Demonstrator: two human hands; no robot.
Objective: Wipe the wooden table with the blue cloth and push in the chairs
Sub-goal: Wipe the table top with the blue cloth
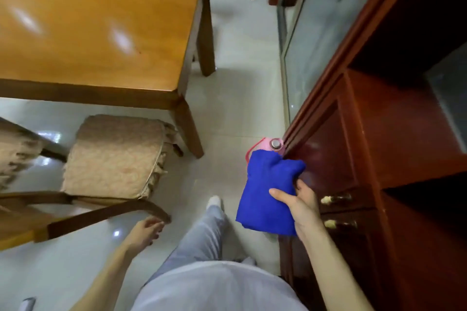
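Blue cloth (265, 197) is gripped, folded, in the right hand (300, 207), the left hand (146, 231) is held loose and empty just beside the chair (113, 156), which is not pushed in, and the wooden table (101, 33) ahead of the left hand is judged not yet wiped.

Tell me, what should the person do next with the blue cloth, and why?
Probably carry the blue cloth over to the wooden table and lay it on the top. The right hand grips the cloth beside the cabinet, apart from the table, so wiping cannot start. The chair stands pulled out, left hand at its arm; that can likely wait.
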